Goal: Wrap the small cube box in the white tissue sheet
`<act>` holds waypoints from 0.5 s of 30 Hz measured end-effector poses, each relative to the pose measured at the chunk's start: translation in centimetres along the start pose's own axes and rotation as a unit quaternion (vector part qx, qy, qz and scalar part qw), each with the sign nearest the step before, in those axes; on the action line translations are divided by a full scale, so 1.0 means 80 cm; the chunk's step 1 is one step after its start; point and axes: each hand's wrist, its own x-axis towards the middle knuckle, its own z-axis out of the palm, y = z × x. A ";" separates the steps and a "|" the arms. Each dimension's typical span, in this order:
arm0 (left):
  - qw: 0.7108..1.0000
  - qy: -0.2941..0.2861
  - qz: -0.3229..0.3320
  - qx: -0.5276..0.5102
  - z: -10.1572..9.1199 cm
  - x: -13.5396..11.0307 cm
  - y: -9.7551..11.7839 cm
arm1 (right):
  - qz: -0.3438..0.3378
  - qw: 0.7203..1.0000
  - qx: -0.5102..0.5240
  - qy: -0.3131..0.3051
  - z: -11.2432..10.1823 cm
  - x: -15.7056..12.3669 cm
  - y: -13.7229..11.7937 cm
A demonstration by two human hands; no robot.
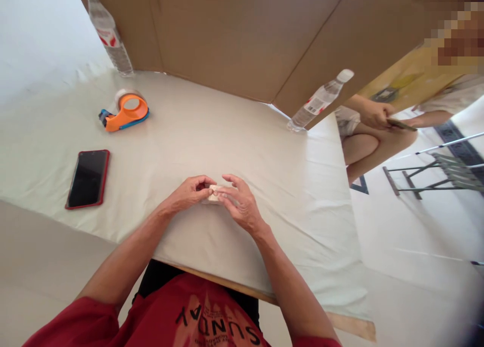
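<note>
A small cream-coloured block-like object (215, 197) is between my two hands, low over the cloth near the front of the table. My left hand (190, 191) pinches its left side with the thumb and fingers. On the other side, my right hand (242, 204) has its thumb and a finger against the object, with the index finger raised off it. My fingers cover part of the object, so its exact kind cannot be made out.
A red-edged phone (88, 178) and an orange tape dispenser (130, 111) lie at left. Two water bottles (109, 34) (319, 102) stand before a cardboard panel (227, 39). Beyond the cloth-covered table (310, 236), a seated person (374, 115) holds a flat object near a folding stool (449, 173).
</note>
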 end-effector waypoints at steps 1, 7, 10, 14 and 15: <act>1.000 -0.001 0.003 -0.001 0.000 0.000 0.001 | 0.005 1.000 0.002 0.008 -0.001 -0.002 -0.002; 1.000 0.007 0.001 -0.006 0.001 -0.001 0.001 | -0.008 0.996 -0.074 -0.047 0.008 -0.004 -0.007; 1.000 0.009 0.005 -0.004 0.001 0.000 -0.002 | -0.012 0.994 -0.095 -0.044 0.013 -0.004 -0.009; 0.999 0.021 0.001 0.029 0.001 -0.001 -0.003 | 0.022 0.999 -0.027 0.037 0.005 -0.011 -0.006; 0.999 0.026 0.000 0.037 0.001 -0.001 -0.003 | 0.039 0.997 -0.005 0.065 0.002 -0.013 -0.004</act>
